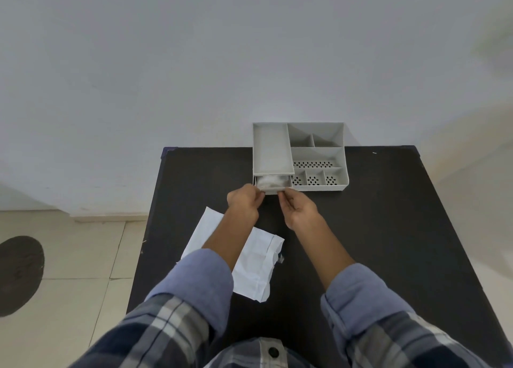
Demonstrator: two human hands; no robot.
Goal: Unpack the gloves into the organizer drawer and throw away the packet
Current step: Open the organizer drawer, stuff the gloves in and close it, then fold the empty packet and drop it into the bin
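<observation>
A grey plastic organizer stands at the far edge of the black table. Its drawer at the lower left is pulled partly out, and pale translucent gloves lie inside it. My left hand touches the drawer's front left corner with its fingers pinched. My right hand holds the drawer's front right corner. The white paper packet lies flat and crumpled on the table, partly under my left forearm.
The organizer's top has several open compartments, some with perforated floors. A white wall rises behind the table. To the left is a tiled floor with a dark round mat. The table's right half is bare black surface.
</observation>
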